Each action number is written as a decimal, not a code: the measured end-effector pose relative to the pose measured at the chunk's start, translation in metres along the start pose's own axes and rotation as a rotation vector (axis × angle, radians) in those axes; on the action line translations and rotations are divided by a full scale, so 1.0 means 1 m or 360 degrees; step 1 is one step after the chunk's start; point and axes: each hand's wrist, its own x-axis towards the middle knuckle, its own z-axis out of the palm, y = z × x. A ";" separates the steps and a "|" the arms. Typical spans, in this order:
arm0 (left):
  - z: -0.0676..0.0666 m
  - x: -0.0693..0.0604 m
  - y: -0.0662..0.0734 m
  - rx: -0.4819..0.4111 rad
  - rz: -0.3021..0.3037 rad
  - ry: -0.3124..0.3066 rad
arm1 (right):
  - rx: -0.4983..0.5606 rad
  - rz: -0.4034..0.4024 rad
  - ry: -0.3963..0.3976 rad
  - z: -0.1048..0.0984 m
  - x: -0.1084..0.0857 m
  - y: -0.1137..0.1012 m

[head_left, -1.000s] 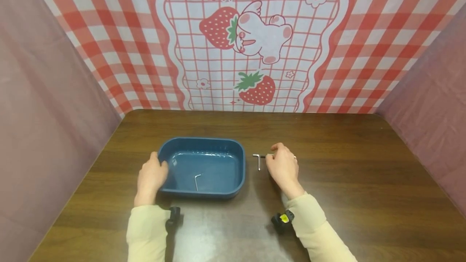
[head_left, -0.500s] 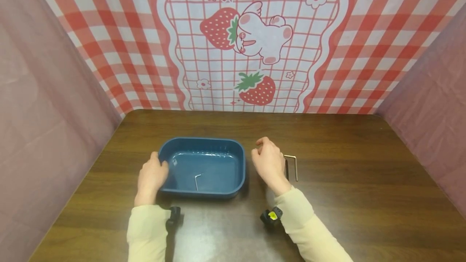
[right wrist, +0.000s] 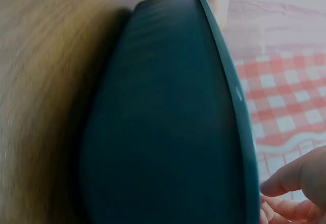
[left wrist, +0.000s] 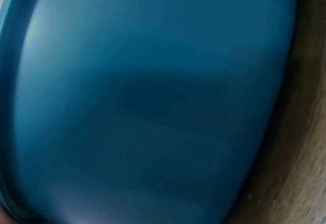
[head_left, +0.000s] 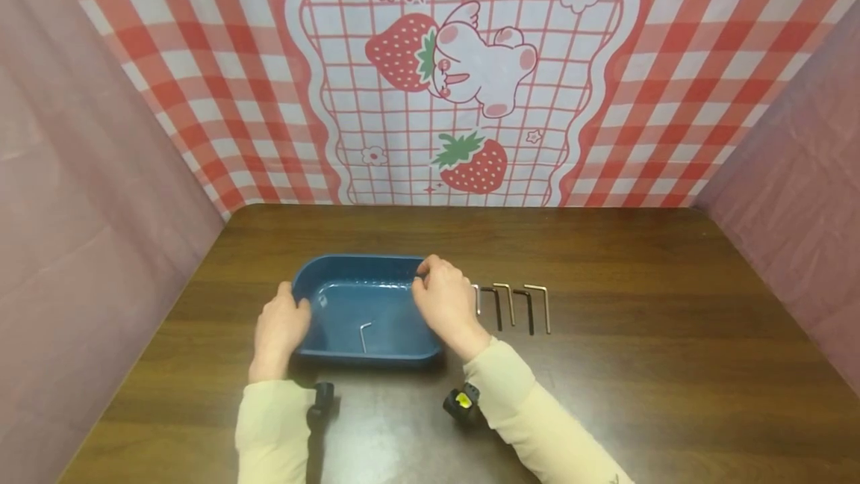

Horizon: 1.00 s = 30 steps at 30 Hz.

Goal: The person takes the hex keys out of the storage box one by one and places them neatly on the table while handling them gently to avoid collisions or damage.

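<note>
A blue rectangular tray (head_left: 363,305) stands on the table. My left hand (head_left: 278,323) holds its left wall, with the thumb at the inner side and the fingers outside. Inside the tray, near the front, lies a small silver hex key (head_left: 363,339). My right hand (head_left: 445,301) is over the right rim, fingers loosely bent. In the right wrist view, its thumb and fingers (right wrist: 295,180) show past the rim with nothing visible between them. Several L-shaped keys lie in a row right of the tray, including a black hex key (head_left: 499,312) and a brass-coloured hex key (head_left: 547,312).
The brown wooden table (head_left: 638,394) extends around the tray and the row. A red-and-white checked cloth (head_left: 672,95) hangs behind it, with pink curtains (head_left: 121,170) at both sides. The right hand partly covers a silver hex key (head_left: 478,303) at the row's left end.
My right hand has moved left from above the row of hex keys to the tray's right rim, uncovering more of the row. The left hand and the tray have stayed put.
</note>
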 end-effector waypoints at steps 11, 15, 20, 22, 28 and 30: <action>-0.001 0.000 0.000 0.0006 0.0009 0.0005 | -0.0145 -0.0076 -0.0146 0.029 -0.008 -0.027; -0.001 0.000 0.000 -0.0007 0.0012 0.0001 | -0.0185 -0.0089 -0.0204 0.036 -0.012 -0.034; -0.002 0.001 0.001 -0.0006 -0.0004 -0.0016 | -0.0240 -0.0092 -0.0287 0.045 -0.014 -0.038; -0.002 0.001 0.002 -0.0004 -0.0001 -0.0015 | -0.0235 -0.0090 -0.0327 0.048 -0.015 -0.038; -0.001 0.001 0.002 -0.0001 0.0008 -0.0013 | -0.0238 -0.0112 -0.0474 0.054 -0.014 -0.037; -0.001 0.000 0.002 0.0001 0.0005 -0.0014 | -0.0253 -0.0125 -0.0533 0.056 -0.014 -0.036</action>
